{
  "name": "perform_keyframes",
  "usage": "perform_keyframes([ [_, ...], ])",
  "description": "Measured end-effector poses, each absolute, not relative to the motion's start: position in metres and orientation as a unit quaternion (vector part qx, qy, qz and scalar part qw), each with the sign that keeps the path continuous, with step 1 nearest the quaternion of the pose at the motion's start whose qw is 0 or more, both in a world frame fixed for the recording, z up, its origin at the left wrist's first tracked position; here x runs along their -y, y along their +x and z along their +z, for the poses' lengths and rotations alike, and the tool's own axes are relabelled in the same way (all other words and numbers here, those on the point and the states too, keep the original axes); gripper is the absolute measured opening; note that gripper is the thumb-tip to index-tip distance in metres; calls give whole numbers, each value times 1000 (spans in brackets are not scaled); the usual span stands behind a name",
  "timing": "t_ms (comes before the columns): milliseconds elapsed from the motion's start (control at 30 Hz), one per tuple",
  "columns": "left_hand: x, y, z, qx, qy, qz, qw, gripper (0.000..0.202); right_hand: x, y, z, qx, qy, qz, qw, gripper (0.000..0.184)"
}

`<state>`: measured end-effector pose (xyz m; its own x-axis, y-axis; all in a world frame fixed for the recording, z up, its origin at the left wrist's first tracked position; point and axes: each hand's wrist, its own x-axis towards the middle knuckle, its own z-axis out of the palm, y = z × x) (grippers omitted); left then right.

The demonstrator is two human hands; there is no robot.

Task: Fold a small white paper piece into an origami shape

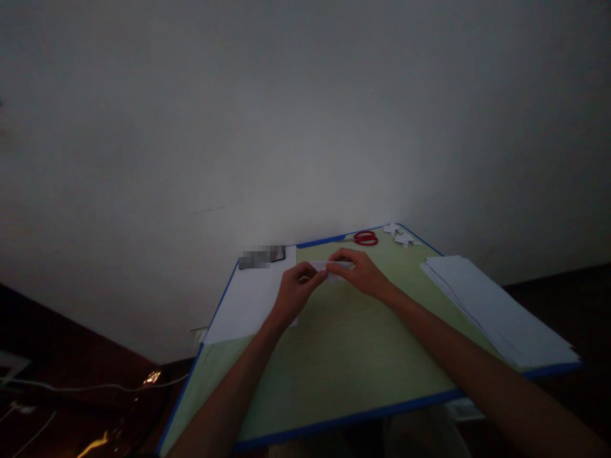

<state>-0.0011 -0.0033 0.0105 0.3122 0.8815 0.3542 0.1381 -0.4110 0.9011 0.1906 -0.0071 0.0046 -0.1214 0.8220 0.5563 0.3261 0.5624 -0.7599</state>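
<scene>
Both my hands meet over the middle of a pale green table [344,356] with a blue edge. Between them is a small piece of white folded paper [319,264], partly hidden by my fingers. My left hand [296,289] pinches its left part between thumb and fingers. From the right, my right hand [357,270] pinches the same paper, its thumb close to the left thumb. The paper is held just above or at the tabletop; I cannot tell which. Its exact folds are too small to make out.
Red-handled scissors [365,238] lie at the back edge, left of several folded white paper shapes [405,240]. A stack of white paper [496,312] covers the right side. On the left lies a white sheet [248,305] with a partly blurred dark phone-like object [277,253] on it. A wall [305,127] stands behind.
</scene>
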Motion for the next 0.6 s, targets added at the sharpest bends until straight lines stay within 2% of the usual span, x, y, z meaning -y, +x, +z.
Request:
perform_keyframes([
  [333, -1, -6, 10, -387, 679, 485, 392, 31, 6, 196, 5, 695, -399, 284, 526, 20],
  [600, 3, -3, 14, -375, 665, 488, 423, 27, 6, 194, 5, 707, -403, 273, 514, 18],
])
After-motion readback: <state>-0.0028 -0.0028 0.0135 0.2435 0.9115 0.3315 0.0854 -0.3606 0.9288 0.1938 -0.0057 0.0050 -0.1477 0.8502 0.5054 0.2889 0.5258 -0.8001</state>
